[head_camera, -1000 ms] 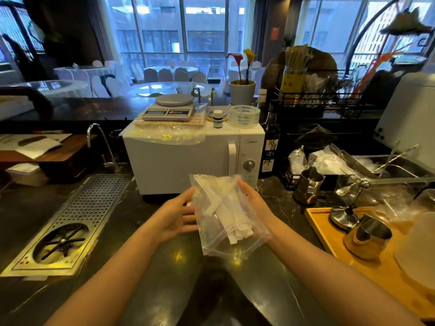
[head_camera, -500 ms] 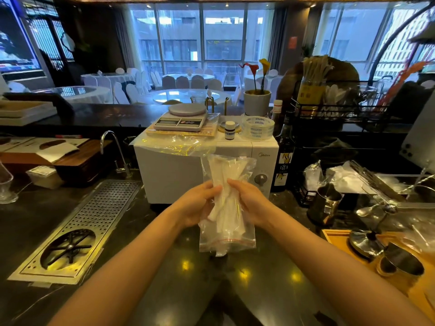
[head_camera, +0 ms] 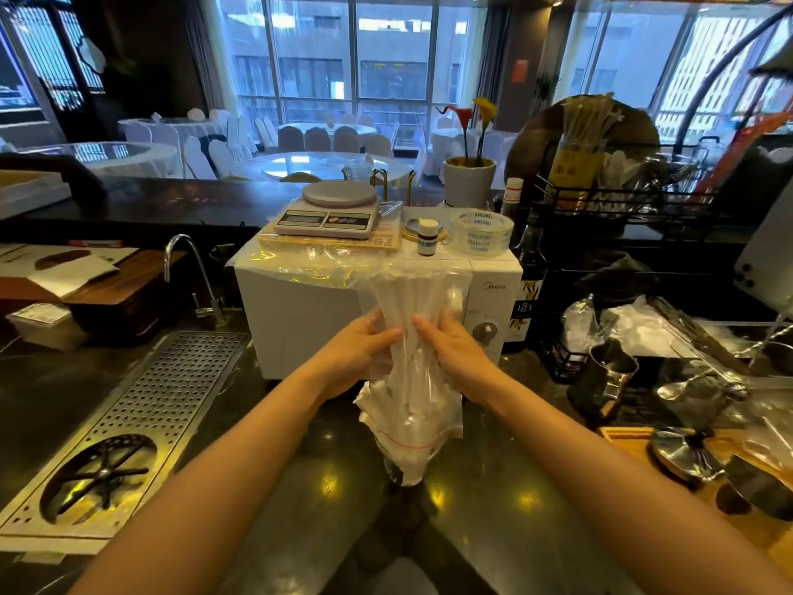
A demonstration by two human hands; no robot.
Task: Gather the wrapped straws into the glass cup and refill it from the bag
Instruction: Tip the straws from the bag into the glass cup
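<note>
A clear zip bag (head_camera: pixel 412 418) full of white wrapped straws (head_camera: pixel 407 311) stands upright over the dark counter, with its red zip line at the bottom. My left hand (head_camera: pixel 358 352) and my right hand (head_camera: pixel 457 352) squeeze the bag's middle from both sides. Straw ends poke out below the zip line (head_camera: pixel 407 468) into a clear, glass-like shape. I cannot tell whether that shape is the glass cup.
A white microwave (head_camera: pixel 300 324) stands right behind the bag, with a scale (head_camera: pixel 330 210) and a tape roll on top. A perforated drain tray (head_camera: pixel 141 418) and a faucet (head_camera: pixel 189 268) are at the left. A metal pitcher (head_camera: pixel 609 375) and a wooden tray (head_camera: pixel 622 435) of metalware are at the right.
The bag went from tilted in my right hand to upright with its zip end down. My left hand came onto it, both hands closed around its middle, and straws slid down past the zip line.
</note>
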